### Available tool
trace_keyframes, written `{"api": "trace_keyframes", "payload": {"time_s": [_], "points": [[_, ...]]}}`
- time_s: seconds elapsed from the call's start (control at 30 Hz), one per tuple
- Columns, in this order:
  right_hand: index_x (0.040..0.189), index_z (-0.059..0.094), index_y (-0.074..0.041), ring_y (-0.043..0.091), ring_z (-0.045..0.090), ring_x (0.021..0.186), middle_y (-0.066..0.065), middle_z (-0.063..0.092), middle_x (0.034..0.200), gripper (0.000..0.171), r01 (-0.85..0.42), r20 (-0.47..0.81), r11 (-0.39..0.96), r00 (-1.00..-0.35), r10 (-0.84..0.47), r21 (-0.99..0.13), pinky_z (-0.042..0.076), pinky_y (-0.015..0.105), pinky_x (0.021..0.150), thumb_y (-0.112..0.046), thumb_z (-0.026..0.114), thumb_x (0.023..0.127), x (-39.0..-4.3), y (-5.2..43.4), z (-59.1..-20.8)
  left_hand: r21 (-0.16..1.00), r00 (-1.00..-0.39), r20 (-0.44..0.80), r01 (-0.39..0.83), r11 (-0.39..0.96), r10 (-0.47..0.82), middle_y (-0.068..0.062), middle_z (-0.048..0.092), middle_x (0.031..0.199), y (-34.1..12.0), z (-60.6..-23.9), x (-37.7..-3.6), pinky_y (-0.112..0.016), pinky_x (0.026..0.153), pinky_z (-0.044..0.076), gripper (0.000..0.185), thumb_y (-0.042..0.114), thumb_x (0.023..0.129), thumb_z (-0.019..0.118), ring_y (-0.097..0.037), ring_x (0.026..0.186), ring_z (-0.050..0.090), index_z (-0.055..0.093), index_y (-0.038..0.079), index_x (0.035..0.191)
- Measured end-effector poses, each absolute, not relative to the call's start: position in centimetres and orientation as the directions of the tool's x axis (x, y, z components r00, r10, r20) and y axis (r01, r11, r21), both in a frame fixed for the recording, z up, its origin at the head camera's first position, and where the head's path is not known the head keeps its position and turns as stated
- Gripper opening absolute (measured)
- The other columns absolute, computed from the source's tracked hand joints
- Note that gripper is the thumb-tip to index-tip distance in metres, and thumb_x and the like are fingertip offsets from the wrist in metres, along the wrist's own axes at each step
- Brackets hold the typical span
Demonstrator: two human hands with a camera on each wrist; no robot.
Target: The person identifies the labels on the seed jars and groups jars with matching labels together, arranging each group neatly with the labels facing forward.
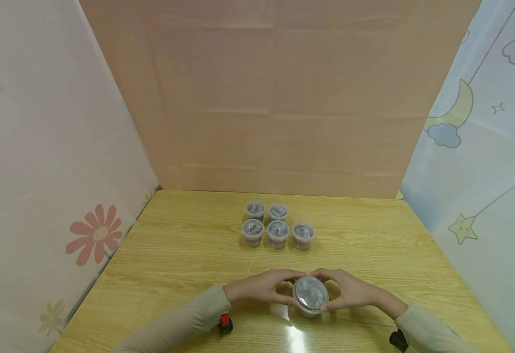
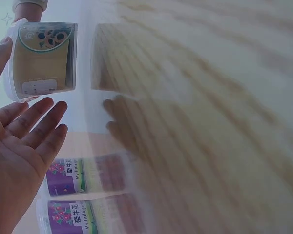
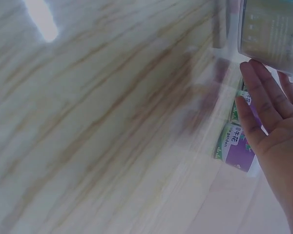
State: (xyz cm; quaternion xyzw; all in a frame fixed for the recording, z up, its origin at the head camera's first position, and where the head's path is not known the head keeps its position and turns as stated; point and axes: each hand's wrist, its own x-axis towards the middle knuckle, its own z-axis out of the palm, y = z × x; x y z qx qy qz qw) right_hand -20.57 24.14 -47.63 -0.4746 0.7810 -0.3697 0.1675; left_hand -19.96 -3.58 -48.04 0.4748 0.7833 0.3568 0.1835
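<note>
A round lidded plastic tub point(image 1: 311, 294) is between my two hands near the front of the table. My left hand point(image 1: 268, 287) grips its lid edge from the left with thumb and fingers, and my right hand point(image 1: 350, 290) grips it from the right. In the left wrist view the tub point(image 2: 44, 63) has a tan side with a flower picture. A narrow gap separates its base from its reflection, so it hangs just above the tabletop. The left hand's lower fingers point(image 2: 34, 124) spread away from it. From the right wrist, part of the tub point(image 3: 271, 36) is cut off.
Several smaller lidded cups point(image 1: 278, 234) stand beyond the hands, three in a front row and two behind. Purple labels with flowers show on the cups point(image 2: 63, 214) in the left wrist view. A tan panel point(image 1: 275, 113) closes off the back of the wood-grain table point(image 1: 173, 245).
</note>
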Motion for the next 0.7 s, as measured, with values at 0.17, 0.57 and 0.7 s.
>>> {"api": "trace_keyframes", "payload": {"time_s": [0.17,0.57,0.7], "points": [[0.132,0.044,-0.021,0.011,0.056,0.107,-0.009,0.057,0.122,0.061,-0.621,0.086,0.285,-0.497,-0.863,-0.731,0.045,0.048,0.089,-0.027,0.074,0.079,-20.7,24.0,-47.4,0.749,-0.487,0.044,0.594,0.294,0.872,0.011,0.039,0.142,-3.8,-48.1,-20.0,-0.025,0.104,0.036,0.071,0.042,0.088,0.059,-0.001,0.122,0.044,0.023,0.024,0.147],[0.133,0.045,-0.021,0.012,0.056,0.109,-0.008,0.057,0.124,0.063,-0.603,0.112,0.277,-0.526,-0.843,-0.748,0.046,0.043,0.090,-0.024,0.076,0.078,-21.5,23.2,-46.8,0.814,-0.507,0.087,0.532,0.232,0.858,0.006,0.032,0.148,-4.2,-48.2,-20.2,-0.027,0.107,0.035,0.081,0.036,0.086,0.063,-0.009,0.130,0.038,0.016,0.017,0.149],[0.133,0.045,-0.022,0.012,0.055,0.109,-0.009,0.057,0.123,0.064,-0.601,0.117,0.288,-0.543,-0.831,-0.746,0.045,0.047,0.090,-0.027,0.076,0.077,-21.6,23.0,-46.7,0.832,-0.529,0.108,0.512,0.215,0.842,0.006,0.032,0.147,-4.3,-48.2,-20.3,-0.027,0.106,0.035,0.080,0.033,0.085,0.065,-0.010,0.130,0.038,0.018,0.021,0.148]]}}
